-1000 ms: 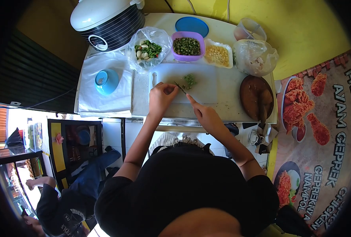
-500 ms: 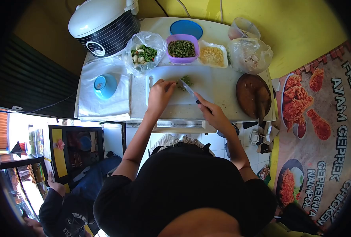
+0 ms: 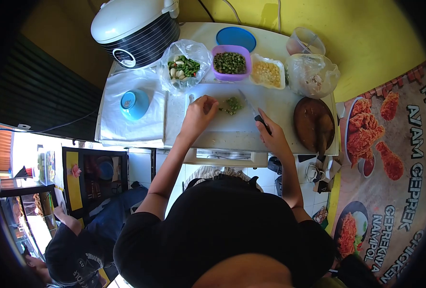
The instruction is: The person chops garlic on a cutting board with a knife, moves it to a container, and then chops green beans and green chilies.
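looks mid-chop: right hand (image 3: 272,137) gripping the knife (image 3: 253,110) beside chopped greens (image 3: 232,105) on the board (image 3: 242,126). left hand (image 3: 200,114) is curled, can't tell if it's pinching anything. next cut'd need the blade brought left.

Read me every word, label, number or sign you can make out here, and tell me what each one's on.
"AYAM GEPREK": on the printed banner.
"GEPREKNYA NAMPOL": lower on the banner.
"FR": banner's top corner, cut off by the dark edge.
"CHICKEN", seemingly: banner's bottom corner, partly dark.
Too blurred or small to read: the lettering on the other person's shirt, and the markings on the rice cooker and blue bowl.
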Available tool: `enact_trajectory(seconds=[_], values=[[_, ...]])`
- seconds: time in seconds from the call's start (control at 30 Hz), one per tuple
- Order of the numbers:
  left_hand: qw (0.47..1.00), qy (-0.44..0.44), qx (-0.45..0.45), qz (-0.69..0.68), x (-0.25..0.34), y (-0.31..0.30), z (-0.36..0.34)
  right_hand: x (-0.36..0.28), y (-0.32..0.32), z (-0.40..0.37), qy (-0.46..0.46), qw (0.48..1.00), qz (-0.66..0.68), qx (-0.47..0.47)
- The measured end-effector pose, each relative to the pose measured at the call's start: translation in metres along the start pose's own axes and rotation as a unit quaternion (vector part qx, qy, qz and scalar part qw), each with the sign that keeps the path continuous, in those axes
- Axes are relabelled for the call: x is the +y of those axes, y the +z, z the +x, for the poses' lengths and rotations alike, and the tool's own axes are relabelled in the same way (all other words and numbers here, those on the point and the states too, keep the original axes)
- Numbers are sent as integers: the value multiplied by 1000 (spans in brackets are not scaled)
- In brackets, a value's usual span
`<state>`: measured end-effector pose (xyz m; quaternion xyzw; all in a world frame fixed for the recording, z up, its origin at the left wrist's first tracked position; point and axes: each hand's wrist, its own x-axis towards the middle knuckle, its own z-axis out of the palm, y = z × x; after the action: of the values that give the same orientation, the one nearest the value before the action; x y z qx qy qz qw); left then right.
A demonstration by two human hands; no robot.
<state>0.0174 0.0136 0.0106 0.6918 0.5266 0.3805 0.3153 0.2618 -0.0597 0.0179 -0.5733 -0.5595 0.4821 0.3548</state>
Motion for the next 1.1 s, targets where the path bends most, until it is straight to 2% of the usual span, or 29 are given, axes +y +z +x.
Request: enact_trajectory(seconds=[0.1, 0.27, 0.33, 0.4, 0.47, 0.5, 0.6, 0.9, 1.0, 1.1], values=[[999, -35, 13, -28, 5, -9, 7, 1, -2, 2, 2, 1000, -6, 1], [993, 45, 106, 40, 0, -53, 34, -1, -5, 6, 22, 998, -55, -20], [986, 59, 135, 82, -8, -68, 49, 1, -4, 9, 25, 999, -32, 3], [984, 38, 141, 99, -13, -80, 62, -9, -3, 10, 25, 1000, -14, 7], [964, 86, 132, 214, -25, -90, 75, -13, -2, 13, 28, 1000, 4, 10], [956, 83, 120, 254, -27, -92, 79, -14, -1, 14, 23, 1000, 7, 13], [937, 121, 130, 302, -38, -94, 93, -8, -1, 20, 9, 1000, 9, 11], [911, 49, 55, 406, -43, -74, 120, -9, 3, 24, 3, 1000, -6, 0], [893, 41, 46, 446, -40, -71, 123, -11, 8, 20, -5, 1000, -14, -20], [910, 72, 67, 402, -40, -71, 123, -16, 15, 14, -1, 997, -44, -59]])
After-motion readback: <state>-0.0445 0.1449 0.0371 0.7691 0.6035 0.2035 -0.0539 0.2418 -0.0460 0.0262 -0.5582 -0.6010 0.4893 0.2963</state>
